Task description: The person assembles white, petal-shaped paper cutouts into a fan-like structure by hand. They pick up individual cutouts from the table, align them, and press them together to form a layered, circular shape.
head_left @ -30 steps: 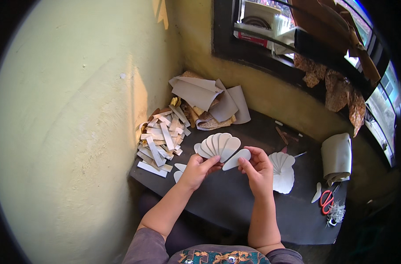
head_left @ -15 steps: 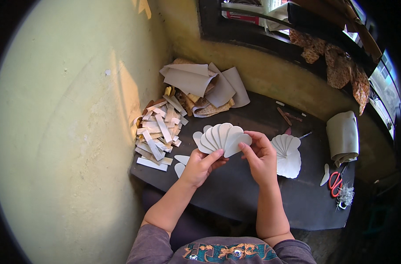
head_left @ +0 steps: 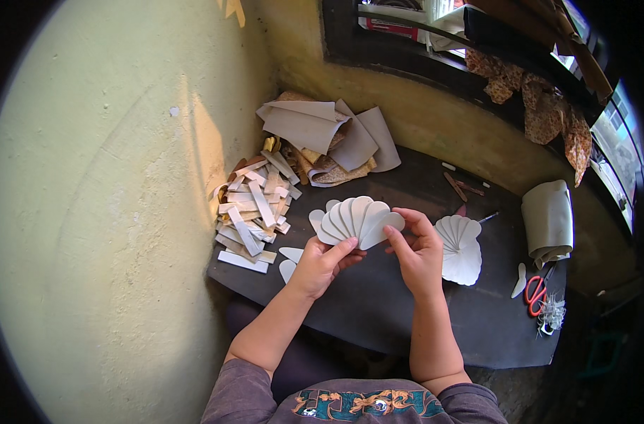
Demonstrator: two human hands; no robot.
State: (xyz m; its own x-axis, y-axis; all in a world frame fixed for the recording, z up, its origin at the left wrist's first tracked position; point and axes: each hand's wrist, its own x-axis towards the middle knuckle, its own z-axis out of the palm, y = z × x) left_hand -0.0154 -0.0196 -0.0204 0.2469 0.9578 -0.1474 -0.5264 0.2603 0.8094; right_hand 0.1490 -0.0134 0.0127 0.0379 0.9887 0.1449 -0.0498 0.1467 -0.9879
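Observation:
Above the dark table, a fan of white petal-shaped pieces (head_left: pixel 352 218) spreads between my two hands. My left hand (head_left: pixel 323 264) pinches the narrow lower ends, its thumb on top and fingers beneath. With thumb and forefinger, my right hand (head_left: pixel 415 247) grips the rightmost petal by its rounded end. On the table just beyond my right hand lies a second arrangement of overlapping white petals (head_left: pixel 462 258), partly fanned into a round shape. Beside my left wrist rest loose white petals (head_left: pixel 288 270), partly covered by that hand.
A heap of pale strips (head_left: pixel 251 212) fills the table's left end, with crumpled sheets (head_left: pixel 315 134) behind it. To the right are a grey roll (head_left: pixel 548 220), red-handled scissors (head_left: pixel 535 295), a tangle of clear shreds (head_left: pixel 552 312) and one loose white piece (head_left: pixel 520 280). A wall (head_left: pixel 124 212) borders the left.
Both hands keep the same grip on the fan, and the petals look unchanged. The view has shifted very slightly.

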